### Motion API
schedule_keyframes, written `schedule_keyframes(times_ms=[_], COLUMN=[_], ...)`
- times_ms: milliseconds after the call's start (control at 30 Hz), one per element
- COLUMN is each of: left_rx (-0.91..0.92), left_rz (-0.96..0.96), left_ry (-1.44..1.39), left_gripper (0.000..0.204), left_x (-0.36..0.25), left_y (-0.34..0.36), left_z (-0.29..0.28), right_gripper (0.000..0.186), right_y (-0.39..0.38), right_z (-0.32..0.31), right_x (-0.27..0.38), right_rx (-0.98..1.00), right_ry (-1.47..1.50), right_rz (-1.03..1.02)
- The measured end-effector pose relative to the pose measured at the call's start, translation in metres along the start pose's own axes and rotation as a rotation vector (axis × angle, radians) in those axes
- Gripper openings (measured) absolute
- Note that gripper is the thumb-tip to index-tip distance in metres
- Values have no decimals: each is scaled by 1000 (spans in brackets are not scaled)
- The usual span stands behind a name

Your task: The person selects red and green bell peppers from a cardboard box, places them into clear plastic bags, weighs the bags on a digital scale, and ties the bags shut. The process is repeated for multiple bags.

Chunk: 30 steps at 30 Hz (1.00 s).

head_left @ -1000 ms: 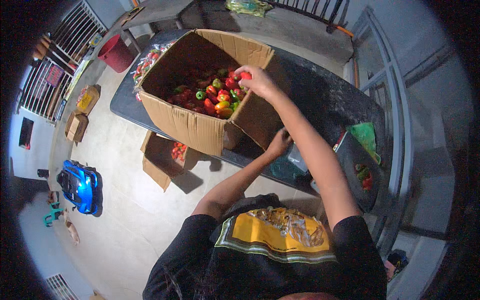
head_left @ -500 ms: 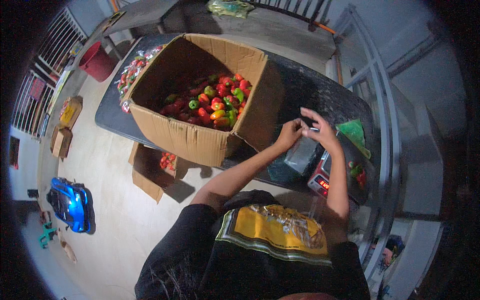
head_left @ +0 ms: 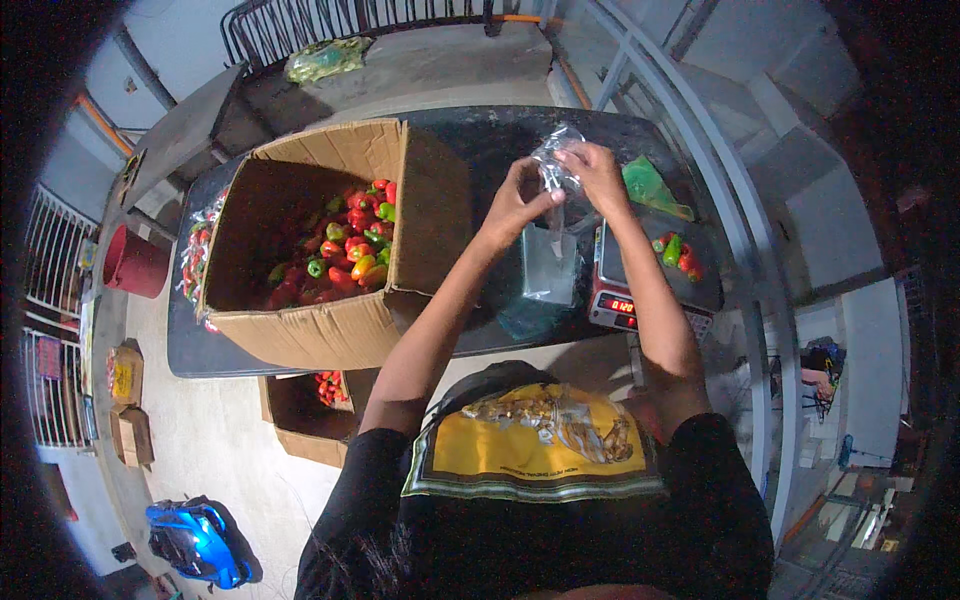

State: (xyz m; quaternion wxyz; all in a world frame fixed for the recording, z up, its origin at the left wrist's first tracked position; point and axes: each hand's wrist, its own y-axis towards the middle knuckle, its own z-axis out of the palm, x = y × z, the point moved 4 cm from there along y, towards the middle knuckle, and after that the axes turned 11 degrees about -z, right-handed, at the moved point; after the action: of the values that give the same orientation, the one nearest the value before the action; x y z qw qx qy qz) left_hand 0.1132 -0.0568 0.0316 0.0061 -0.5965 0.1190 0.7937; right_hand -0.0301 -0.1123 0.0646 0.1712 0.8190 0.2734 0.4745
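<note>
Above the black table, a crinkled clear plastic bag [head_left: 560, 150] is between my hands. My right hand [head_left: 598, 180] pinches it from the right. My left hand [head_left: 515, 210] has its curled fingers at the bag's left side, with the thumb pointing toward the right hand. Below them lies a flat stack of clear plastic bags [head_left: 549, 272]. A digital scale [head_left: 612, 280] with a lit red display stands under my right forearm. Several red and green peppers [head_left: 680, 256] rest on its right part. To the left, a large open cardboard box [head_left: 300, 335] holds many more peppers [head_left: 350, 245].
A green plastic bag [head_left: 655, 187] lies at the table's right end. Filled clear bags of peppers [head_left: 203, 245] sit beyond the box. A smaller carton [head_left: 305, 445] with red peppers, a red bucket [head_left: 136, 263] and a blue bag-like object [head_left: 200, 542] stand on the floor.
The view has turned, so the box sits farther left. My hands have gone from close together over the bag stack to raised with a clear bag spread between them.
</note>
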Motion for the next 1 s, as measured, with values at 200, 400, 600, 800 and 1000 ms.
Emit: schedule_keyframes(times_ms=[200,400,600,800,1000], left_rx=[-18,-248,-220,-356,-434], left_rz=[-186,90,30,-156,-90], left_ry=[-116,-2,72,-275,-131], left_gripper=[23,38,27,28,39], left_x=[11,10,-18,-18,-24], left_y=[-13,-19,-18,-15,-35], left_z=[-21,-29,1,0,6], right_gripper=[33,32,31,25,16], right_y=[-6,-24,-43,-70,-84], right_z=[12,12,0,-26,-22], right_x=[34,32,39,49,38], right_rx=[49,-14,109,236,24], right_ry=[282,503,399,621,585], right_rz=[257,281,375,362,359])
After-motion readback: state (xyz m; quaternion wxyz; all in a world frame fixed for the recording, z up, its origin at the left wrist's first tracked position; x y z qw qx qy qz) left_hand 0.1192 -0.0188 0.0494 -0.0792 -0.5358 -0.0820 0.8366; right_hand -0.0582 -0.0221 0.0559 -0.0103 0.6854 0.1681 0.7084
